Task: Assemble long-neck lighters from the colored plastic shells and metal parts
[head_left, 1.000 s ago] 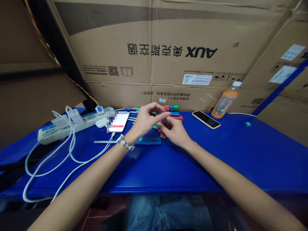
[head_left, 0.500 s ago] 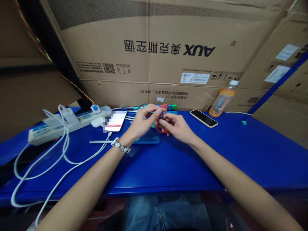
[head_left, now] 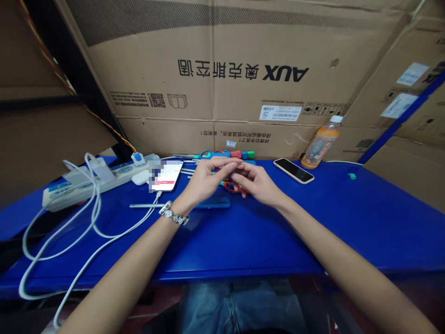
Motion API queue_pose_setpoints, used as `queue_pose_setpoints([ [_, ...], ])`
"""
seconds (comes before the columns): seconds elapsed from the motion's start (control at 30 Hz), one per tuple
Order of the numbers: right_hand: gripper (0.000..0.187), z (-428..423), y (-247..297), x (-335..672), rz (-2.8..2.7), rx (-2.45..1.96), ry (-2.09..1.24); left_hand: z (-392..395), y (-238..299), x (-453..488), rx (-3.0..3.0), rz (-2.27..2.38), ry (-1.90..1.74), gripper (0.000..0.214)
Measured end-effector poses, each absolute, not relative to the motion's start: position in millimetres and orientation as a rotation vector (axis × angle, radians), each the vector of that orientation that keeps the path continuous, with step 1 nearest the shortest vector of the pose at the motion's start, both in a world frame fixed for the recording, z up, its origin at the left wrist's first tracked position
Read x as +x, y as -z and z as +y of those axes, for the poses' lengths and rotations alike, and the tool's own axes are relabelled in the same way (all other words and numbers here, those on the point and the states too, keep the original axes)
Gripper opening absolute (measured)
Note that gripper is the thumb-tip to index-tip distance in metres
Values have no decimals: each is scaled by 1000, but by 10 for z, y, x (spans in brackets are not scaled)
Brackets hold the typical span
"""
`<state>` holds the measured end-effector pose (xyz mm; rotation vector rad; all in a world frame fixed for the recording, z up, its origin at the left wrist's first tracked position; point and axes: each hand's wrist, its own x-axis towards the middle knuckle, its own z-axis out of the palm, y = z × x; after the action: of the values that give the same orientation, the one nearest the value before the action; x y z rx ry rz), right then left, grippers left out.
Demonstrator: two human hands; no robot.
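My left hand (head_left: 206, 178), with a metal watch on its wrist, is raised over the blue table (head_left: 250, 232) with its fingers pinched together. My right hand (head_left: 256, 183) meets it fingertip to fingertip, also pinched. What they hold between them is too small to name. Under and behind the hands lie several screwdrivers (head_left: 239, 154) with red, blue and green handles, a red-handled tool (head_left: 232, 187) and a dark blue phone case (head_left: 212, 202).
A lit phone (head_left: 166, 176) on a white cable, white earbuds case (head_left: 140, 177) and a power strip (head_left: 83, 182) with chargers lie at left. A dark phone (head_left: 294, 170) and an orange drink bottle (head_left: 319, 144) stand at right. Cardboard boxes (head_left: 222, 79) wall the back.
Both hands have dropped slightly and drawn closer together, staying pinched at the fingertips. The view has shifted a little to the right and down.
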<state>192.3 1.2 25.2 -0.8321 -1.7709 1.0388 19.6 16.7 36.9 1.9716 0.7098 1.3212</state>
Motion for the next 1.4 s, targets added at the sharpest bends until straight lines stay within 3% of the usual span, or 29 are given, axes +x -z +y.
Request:
queue_pose_setpoints([
  [0.37,32,41,-18,1807,-1768,-872,-705,122,-370,348,1802,784,-1544,31],
  [0.67,37,5,-61,1892,-1664,-914,-809,99,-332,104,2175,1015,-1461,19],
  [0.73,40,10,-114,1944,-1599,-901,-860,101,-317,59,2233,972,-1345,22],
  [0.9,40,46,-197,2045,-1488,-832,-845,33,-152,90,2516,764,-555,48],
  [1.0,41,56,-198,2046,-1477,-831,-848,-35,-95,149,2623,809,-358,32],
  [1.4,40,81,-157,2013,-1463,-829,-887,138,-123,-60,2545,898,-432,30],
])
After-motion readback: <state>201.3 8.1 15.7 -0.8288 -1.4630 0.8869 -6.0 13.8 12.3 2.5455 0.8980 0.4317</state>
